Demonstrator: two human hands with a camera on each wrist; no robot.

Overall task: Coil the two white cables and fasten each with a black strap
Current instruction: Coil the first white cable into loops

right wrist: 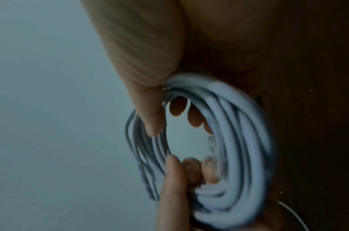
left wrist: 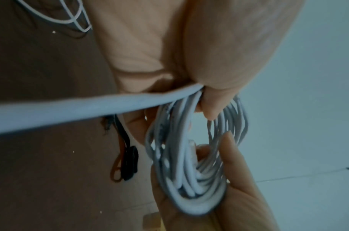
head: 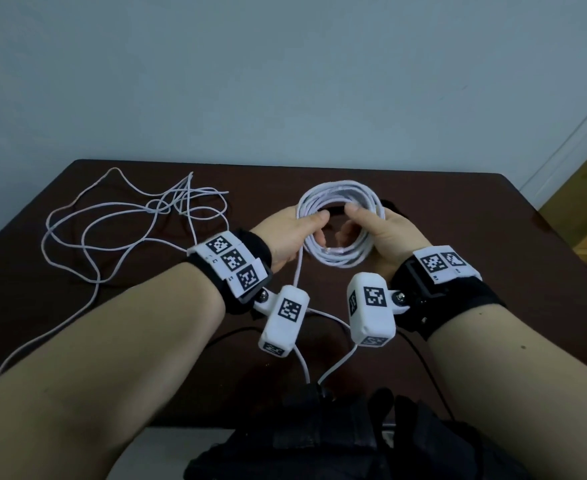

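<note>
A white cable wound into a coil (head: 340,252) hangs upright above the dark table, held between both hands. My left hand (head: 318,226) grips its left side, thumb on top and fingers through the ring. My right hand (head: 349,223) grips the right side the same way. A loose tail (head: 299,268) runs from the left hand down toward my body. The second white cable (head: 136,220) lies loose and tangled at the table's far left. In the left wrist view the coil (left wrist: 189,179) is close, and black straps (left wrist: 128,162) lie on the table beyond it. The right wrist view shows the coil (right wrist: 239,140) with fingertips (right wrist: 193,118) inside the ring.
The dark brown table (head: 458,220) stands against a pale wall. Its right edge runs near a wooden piece (head: 583,202). Black gear (head: 319,445) and thin wires from the wrist cameras sit at the near edge, by my body.
</note>
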